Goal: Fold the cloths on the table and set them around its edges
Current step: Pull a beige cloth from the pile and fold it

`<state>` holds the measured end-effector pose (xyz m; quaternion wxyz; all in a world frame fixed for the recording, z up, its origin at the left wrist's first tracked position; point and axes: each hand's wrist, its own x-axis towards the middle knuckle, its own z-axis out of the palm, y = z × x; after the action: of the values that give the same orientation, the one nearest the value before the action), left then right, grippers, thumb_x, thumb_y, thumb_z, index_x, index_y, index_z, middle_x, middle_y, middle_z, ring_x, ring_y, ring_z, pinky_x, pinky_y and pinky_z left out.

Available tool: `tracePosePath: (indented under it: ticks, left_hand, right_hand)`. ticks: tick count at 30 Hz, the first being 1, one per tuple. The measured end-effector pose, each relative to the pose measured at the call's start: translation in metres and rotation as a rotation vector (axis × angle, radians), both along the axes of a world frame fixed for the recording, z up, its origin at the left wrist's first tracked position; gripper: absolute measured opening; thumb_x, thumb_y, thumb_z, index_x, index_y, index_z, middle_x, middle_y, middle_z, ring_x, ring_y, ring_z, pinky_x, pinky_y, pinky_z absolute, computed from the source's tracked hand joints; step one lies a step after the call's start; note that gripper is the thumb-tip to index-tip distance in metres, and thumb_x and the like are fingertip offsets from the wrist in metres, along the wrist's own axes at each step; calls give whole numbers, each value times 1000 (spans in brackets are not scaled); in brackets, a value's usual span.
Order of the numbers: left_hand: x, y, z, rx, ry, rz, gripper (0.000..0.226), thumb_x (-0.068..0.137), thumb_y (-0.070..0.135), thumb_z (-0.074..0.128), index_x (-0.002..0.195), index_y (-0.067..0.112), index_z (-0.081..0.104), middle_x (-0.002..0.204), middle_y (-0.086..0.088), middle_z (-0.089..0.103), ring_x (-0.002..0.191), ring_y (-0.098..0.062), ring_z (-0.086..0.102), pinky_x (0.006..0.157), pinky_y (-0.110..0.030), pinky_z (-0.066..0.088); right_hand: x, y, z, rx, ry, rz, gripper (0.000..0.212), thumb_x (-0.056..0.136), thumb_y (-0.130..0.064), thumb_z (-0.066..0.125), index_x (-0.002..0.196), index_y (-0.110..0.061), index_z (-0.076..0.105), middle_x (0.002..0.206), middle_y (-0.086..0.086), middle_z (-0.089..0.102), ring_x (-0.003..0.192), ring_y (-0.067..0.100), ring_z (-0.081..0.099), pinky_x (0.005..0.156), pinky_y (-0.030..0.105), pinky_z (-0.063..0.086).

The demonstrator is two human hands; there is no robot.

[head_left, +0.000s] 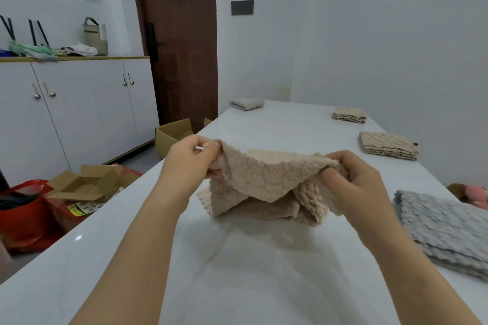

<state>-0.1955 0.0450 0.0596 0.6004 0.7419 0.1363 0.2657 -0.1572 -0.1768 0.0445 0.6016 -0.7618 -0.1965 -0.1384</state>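
Fingers of the left hand pinch the beige cloth at its nine o'clock corner; the right hand grips the three o'clock corner. Lower folds touch the bench. Folded cloths line its right edge; bare surface spreads toward six o'clock.

With the crumpled beige knobbly cloth over the middle of the white glossy table as the dial's centre, the left hand grips its top edge at 9 o'clock and the right hand at 3 o'clock. Along the table's right edge lie a large folded grey cloth at 4 o'clock, a folded beige cloth stack at 2 o'clock and, behind it, a smaller folded beige stack at 1 o'clock. A small folded grey cloth sits at the far left corner, 12 o'clock. On the floor left of the table are an open brown cardboard box at 9 o'clock and a red plastic bag just left of it, at 8 o'clock.
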Motion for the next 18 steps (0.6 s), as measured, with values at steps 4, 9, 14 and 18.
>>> tracePosePath:
  ticks: [4,9,14,18]
  left_hand:
    - [-2,0,7,-338,-79,-109,14,93,22,54,90,10,61,78,-4,65,64,-13,62,50,-22,55]
    - [-4,0,7,-508,-17,-245,16,93,27,52,88,12,58,54,3,54,42,-5,43,40,-16,40]
    - [-4,-1,-9,331,451,-353,18,87,27,63,80,11,65,67,-6,59,44,-9,57,48,-20,50]
    - [-2,-4,-19,714,730,-517,18,85,34,64,82,16,65,74,-1,64,45,-1,54,51,-15,45]
  right_hand:
    - [-3,-5,11,236,68,78,18,87,-8,56,73,-17,62,68,3,64,67,17,59,61,32,48]
    - [-5,-13,19,455,260,204,20,89,-10,53,71,-16,60,60,0,68,56,12,66,49,23,55]
    - [10,-21,-8,-398,308,7,14,86,-26,60,76,-18,65,80,5,70,77,20,65,74,35,52]
    - [16,-29,-16,-1014,295,174,22,85,-34,59,69,-19,55,70,-6,54,67,6,49,62,23,36]
